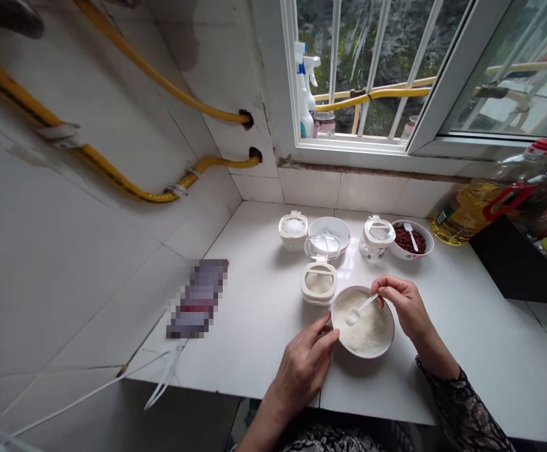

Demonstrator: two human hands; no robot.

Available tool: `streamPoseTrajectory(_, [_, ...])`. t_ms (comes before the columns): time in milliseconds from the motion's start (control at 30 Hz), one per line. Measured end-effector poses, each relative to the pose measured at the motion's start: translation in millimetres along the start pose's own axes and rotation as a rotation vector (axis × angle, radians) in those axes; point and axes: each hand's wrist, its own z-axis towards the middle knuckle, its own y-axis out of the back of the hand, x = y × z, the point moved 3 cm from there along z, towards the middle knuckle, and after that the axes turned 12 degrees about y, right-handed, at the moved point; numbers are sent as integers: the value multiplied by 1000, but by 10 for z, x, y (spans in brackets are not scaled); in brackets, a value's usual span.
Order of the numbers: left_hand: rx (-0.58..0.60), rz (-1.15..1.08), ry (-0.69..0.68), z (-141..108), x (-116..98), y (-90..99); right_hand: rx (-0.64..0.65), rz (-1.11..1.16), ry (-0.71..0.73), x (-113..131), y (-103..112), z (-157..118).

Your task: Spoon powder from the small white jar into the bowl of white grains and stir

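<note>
A white bowl point(385, 345) with pale powder or grains in it stands near the counter's front edge. My right hand point(402, 307) pinches the handle of a small white spoon point(354, 316), whose scoop is over the powder. At the bowl's left rim my left hand point(304, 361) grips the edge between thumb and fingers. Just behind and left of the bowl is a square jar point(319, 282) with its lid raised and pale contents inside. Farther back are a jar of white powder point(294, 227), another white bowl point(341, 227) and a closed clear jar point(377, 233).
A bowl of dark red beans point(409, 242) with a white spoon stands at the back right, near an oil bottle point(466, 207) and a black box point(518, 263). A blurred flat object point(198, 298) and white cable point(167, 376) are on the left. Yellow pipes point(132, 185) run along the wall.
</note>
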Motion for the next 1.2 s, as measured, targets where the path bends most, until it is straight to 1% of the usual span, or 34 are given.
streamPoseTrajectory(367, [-12, 12, 4, 6, -2, -2, -47, 53, -41, -50, -15, 14])
streamPoseTrajectory(500, [-28, 11, -5, 7, 6, -7, -68, 100, -15, -96, -22, 16])
streamPoseTrajectory(600, [-30, 3, -13, 10, 12, -17, -77, 116, 35, -101, -50, 6])
streamPoseTrajectory(700, [-37, 1, -23, 13, 14, -26, -58, 79, 134, -73, -106, -16])
streamPoseTrajectory(767, [-45, 10, -28, 13, 17, -32, -37, -13, 246, -40, -154, -32])
streamPoseTrajectory(833, [-50, 22, -29, 13, 19, -37, 16, -182, 432, 10, -219, -45])
streamPoseTrajectory(933, [-49, 20, -27, 14, 18, -41, 147, -473, 765, 86, -339, -77])
streamPoseTrajectory(1000, [-41, 11, -22, 18, 16, -42, 188, -577, 893, 122, -374, -94])
streamPoseTrajectory(1033, [-39, 9, -20, 20, 14, -43, 177, -589, 917, 141, -366, -99])
streamPoseTrajectory(1100, [-39, 10, -15, 24, 14, -41, 116, -562, 910, 182, -303, -107])
streamPoseTrajectory(1200, [-40, 6, -14, 28, 15, -37, 1, -509, 809, 230, -150, -118])
